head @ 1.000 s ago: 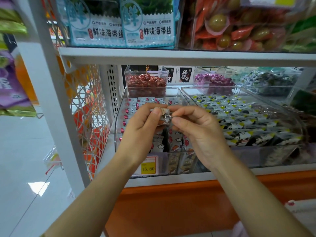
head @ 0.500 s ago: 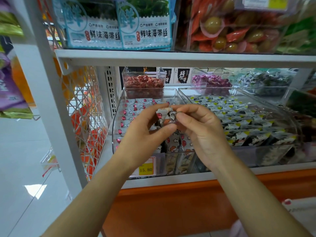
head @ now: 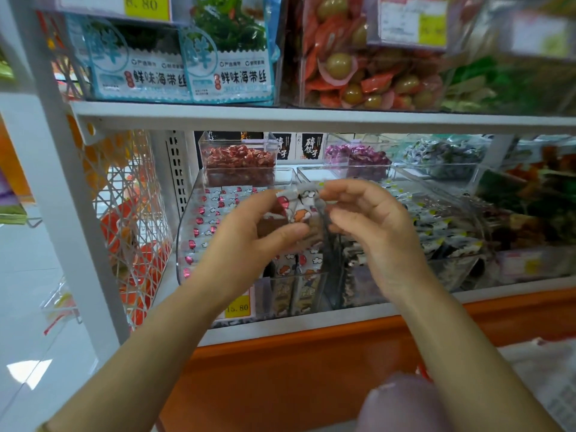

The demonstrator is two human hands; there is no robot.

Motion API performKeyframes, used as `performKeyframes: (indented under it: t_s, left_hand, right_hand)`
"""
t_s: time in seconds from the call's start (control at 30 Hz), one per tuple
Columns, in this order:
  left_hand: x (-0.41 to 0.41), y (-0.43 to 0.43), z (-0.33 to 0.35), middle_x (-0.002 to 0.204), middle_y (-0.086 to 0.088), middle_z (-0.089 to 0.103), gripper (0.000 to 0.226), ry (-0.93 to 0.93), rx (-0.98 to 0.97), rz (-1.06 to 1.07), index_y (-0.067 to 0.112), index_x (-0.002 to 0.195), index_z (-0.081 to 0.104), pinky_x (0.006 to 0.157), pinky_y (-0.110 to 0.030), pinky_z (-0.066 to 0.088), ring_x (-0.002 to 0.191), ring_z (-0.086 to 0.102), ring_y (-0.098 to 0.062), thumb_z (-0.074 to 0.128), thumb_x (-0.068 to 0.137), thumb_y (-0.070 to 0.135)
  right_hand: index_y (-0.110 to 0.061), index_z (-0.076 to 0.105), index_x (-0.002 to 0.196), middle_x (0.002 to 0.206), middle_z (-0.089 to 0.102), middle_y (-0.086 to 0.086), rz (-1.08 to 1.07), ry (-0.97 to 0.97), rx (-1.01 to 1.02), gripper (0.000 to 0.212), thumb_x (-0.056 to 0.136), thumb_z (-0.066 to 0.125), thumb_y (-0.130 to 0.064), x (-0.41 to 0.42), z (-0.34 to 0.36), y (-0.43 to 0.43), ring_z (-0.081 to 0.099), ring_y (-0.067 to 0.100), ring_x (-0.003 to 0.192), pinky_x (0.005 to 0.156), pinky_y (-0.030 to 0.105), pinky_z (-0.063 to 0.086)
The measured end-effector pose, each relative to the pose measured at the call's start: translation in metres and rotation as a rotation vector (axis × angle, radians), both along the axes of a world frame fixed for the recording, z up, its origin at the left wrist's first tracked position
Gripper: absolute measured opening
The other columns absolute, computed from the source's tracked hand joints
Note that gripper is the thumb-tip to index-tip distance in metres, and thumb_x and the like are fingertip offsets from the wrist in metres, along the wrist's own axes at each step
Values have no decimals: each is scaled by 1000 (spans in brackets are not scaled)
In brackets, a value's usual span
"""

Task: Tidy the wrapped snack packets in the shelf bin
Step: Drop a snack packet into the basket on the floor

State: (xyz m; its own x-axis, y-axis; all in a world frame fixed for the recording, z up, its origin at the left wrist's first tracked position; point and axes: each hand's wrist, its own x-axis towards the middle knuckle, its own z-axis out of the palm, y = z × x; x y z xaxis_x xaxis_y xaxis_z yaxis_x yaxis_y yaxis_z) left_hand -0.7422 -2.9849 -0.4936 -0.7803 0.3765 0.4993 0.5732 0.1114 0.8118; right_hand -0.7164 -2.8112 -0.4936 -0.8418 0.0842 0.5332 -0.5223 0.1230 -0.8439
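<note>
My left hand (head: 249, 244) grips a small stack of white snack packets (head: 299, 207) printed with red and orange cartoons, thumb under them and fingers behind. It holds them above the clear plastic shelf bin (head: 186, 235). My right hand (head: 383, 238) hovers just to the right of the stack with fingers loosely curved; its index fingertip is at the stack's top corner and its thumb stands apart from the packets. More of the same packets lie in rows in the bin (head: 218, 201), and others stand at its front (head: 307, 266).
A second clear bin (head: 467, 213) of black-and-yellow packets sits right beside. Small boxes of red sweets (head: 238, 160) and purple sweets (head: 358, 154) stand behind. The upper shelf edge (head: 311, 120) hangs close overhead. A white wire panel (head: 124, 213) closes the left side; a yellow price tag (head: 238, 307) is in front.
Both hands pinched the packets together before. Now my right hand has loosened and drawn slightly right, leaving the stack in my left hand, which has lifted a little.
</note>
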Motion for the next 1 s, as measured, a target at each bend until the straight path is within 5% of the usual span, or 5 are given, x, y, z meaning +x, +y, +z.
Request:
performKeyframes:
  t_s: [0.27,0.37,0.53,0.67,1.0]
  left_hand:
    - [40,83,9,66,14,58,22,19,-107,-184,27,77,52,61,-34,57,63,59,-7,58,72,47]
    - [53,117,-7,81,14,58,58,40,-240,-176,20,105,58,67,-26,48,77,56,-3,50,66,62]
    - [70,166,-49,96,7,62,40,-4,-397,-166,21,121,56,77,-18,47,90,60,-8,62,85,37]
    - [77,196,-74,89,11,55,26,-40,-465,-188,21,112,62,58,-3,41,73,53,2,61,87,28]
    - [68,219,-102,88,10,63,19,-201,-542,-204,24,109,60,60,-16,50,76,65,-4,58,89,25]
  right_hand:
    - [-53,61,96,100,68,-19,-159,-74,218,36,78,74,-25,79,-9,68,64,0,93,75,16,52]
    - [-52,62,93,96,69,-18,-292,-178,220,32,78,73,-26,111,-28,100,66,0,86,61,16,52]
    - [-27,63,98,90,70,-9,-578,-491,87,24,77,74,-25,149,-112,168,66,6,83,68,22,55]
    - [18,54,86,84,57,39,-659,-852,54,35,83,69,-14,157,-205,211,57,36,65,66,42,51]
    - [6,62,96,83,60,15,-682,-1473,67,31,76,75,-14,163,-367,240,59,25,76,71,31,48]
